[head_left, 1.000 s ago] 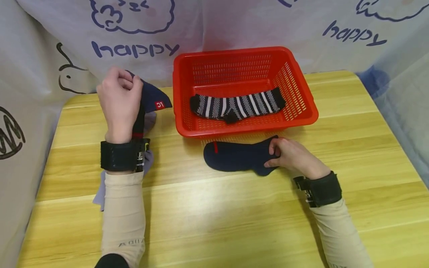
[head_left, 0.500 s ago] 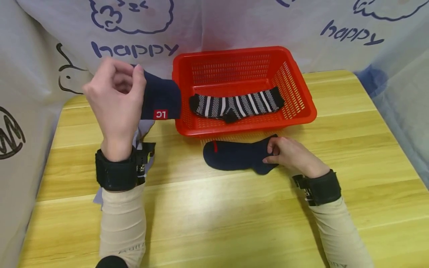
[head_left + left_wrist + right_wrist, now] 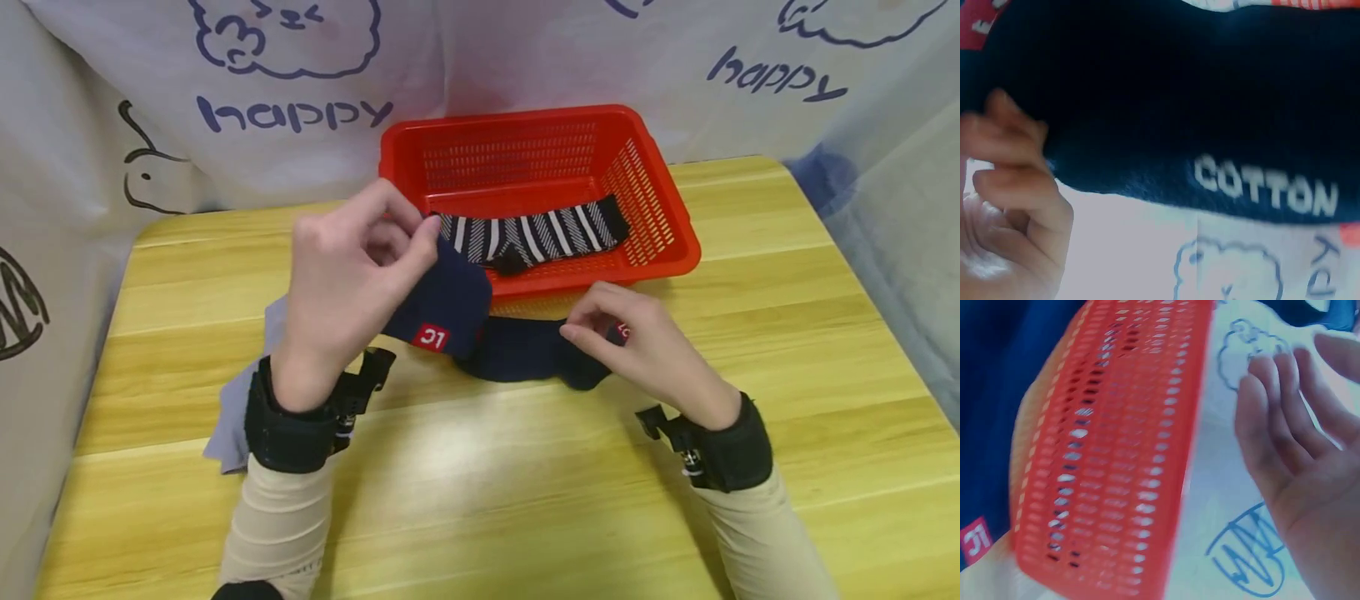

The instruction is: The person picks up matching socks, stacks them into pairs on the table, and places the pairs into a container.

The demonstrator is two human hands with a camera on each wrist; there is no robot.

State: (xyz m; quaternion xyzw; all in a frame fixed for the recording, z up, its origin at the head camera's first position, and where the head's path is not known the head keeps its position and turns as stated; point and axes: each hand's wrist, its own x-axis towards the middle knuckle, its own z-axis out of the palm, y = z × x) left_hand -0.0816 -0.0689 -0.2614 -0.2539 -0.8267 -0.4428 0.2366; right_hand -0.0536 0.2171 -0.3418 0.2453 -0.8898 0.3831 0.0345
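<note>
Navy sock [image 3: 450, 304] with red "LC" tag

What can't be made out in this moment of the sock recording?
- Head view: the flat navy sock on the wooden table is partly covered by the lifted navy sock with the red tag and by the right hand.
- Head view: the pale grey cloth is mostly hidden by the left hand and its wrist.
- Right wrist view: blurred; the red plastic basket is cut off.
</note>
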